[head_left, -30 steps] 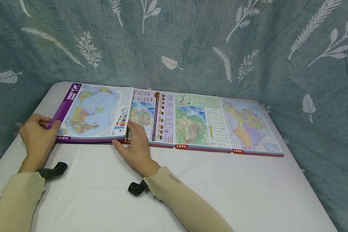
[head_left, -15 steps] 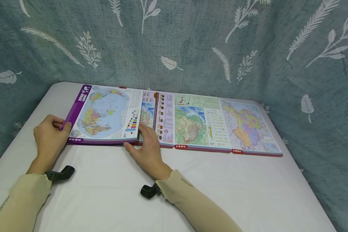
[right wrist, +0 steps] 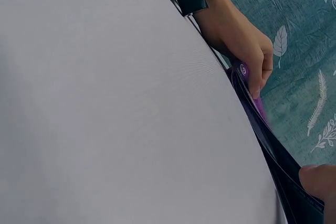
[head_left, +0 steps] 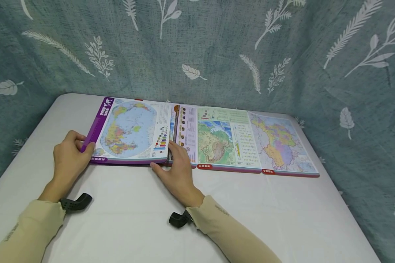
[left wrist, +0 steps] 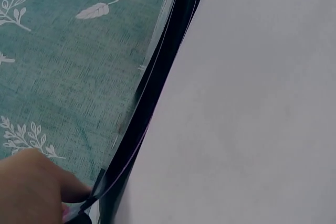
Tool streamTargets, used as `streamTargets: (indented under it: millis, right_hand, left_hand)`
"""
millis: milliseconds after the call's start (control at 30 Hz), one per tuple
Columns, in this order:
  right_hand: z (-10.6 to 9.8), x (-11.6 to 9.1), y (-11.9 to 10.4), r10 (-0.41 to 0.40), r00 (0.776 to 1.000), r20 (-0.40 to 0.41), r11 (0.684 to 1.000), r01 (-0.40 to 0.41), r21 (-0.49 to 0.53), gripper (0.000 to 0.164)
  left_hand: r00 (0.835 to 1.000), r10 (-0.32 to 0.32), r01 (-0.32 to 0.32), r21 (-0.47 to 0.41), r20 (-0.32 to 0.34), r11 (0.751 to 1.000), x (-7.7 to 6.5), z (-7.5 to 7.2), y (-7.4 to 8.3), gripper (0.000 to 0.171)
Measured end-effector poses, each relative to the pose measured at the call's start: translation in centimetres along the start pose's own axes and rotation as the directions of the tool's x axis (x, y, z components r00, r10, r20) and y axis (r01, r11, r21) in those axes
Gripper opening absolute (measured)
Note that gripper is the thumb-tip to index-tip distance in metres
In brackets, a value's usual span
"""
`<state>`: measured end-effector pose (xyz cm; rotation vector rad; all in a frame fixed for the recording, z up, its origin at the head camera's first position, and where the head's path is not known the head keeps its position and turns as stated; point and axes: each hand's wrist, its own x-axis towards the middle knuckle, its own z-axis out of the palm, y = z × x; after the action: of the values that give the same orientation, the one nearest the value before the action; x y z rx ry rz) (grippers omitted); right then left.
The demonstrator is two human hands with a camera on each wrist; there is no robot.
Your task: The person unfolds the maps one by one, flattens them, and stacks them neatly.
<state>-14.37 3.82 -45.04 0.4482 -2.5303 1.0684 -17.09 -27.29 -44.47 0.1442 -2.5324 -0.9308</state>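
Observation:
A world map mat with a purple band down its left side lies at the left back of the table. My left hand pinches its lower left edge between thumb and fingers. At the lower right corner my right hand grips it, thumb along the front edge and fingers at the right side. The mat overlaps a lilac printed map panel, hiding most of it. In the right wrist view, the right thumb presses by the dark layered edge, with the left hand beyond.
A green relief map panel and a multicoloured map panel continue the row to the right along the back of the white table. Behind hangs a teal leaf-patterned curtain. Each wrist carries a black camera mount.
Both hands have moved right together with the world map mat, which now covers more of the lilac panel. The two panels on the right have stayed in place.

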Motion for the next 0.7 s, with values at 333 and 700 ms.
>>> streamTargets:
  millis: [333, 700]
  right_hand:
    - [-1.5, -0.8, 1.3, 0.007, 1.000, -0.024, 1.000, -0.008, -0.030, 0.078]
    - [-2.8, -1.0, 2.2, 0.025, 0.999, -0.029, 0.999, -0.026, -0.026, 0.076]
  left_hand:
    - [0.992, 0.066, -0.066, -0.002, 0.106, 0.998, -0.4, 0.4, 1.2, 0.032]
    - [0.976, 0.161, -0.157, -0.043, 0.145, 0.987, -0.8, 1.1, 2.2, 0.035]
